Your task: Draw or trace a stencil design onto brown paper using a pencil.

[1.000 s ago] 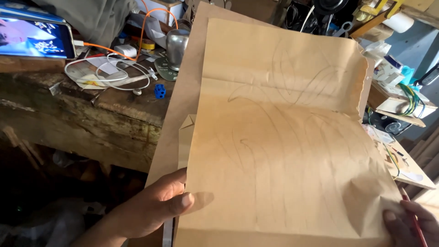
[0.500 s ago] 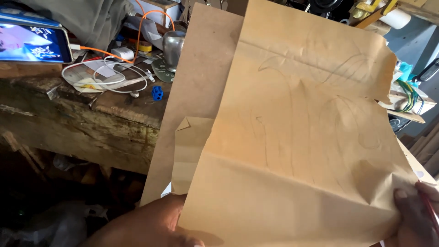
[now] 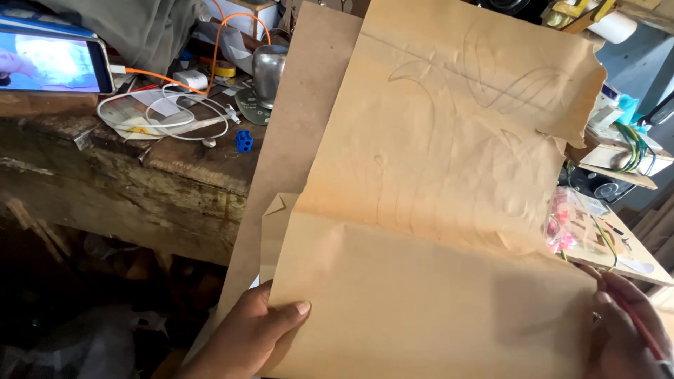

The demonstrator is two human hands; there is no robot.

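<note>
The paper sheet (image 3: 435, 281) has tilted rightward; left hand (image 3: 246, 337) pinches its lower left corner, right hand (image 3: 628, 330), holding a red pencil (image 3: 635, 323), grips the right edge

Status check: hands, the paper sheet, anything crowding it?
Left hand grips brown paper sheet at lower left edge. Right hand holds lower right corner plus a red pencil. Board behind; cluttered workbench left.

A single head-worn camera looks steeply down and forward from the person's own eye line, close over a large sheet of tan paper (image 3: 435, 231) that fills most of the frame. The left hand (image 3: 246, 337) enters at the bottom edge, with a cluttered wooden workbench (image 3: 140, 189) to upper left.
</note>
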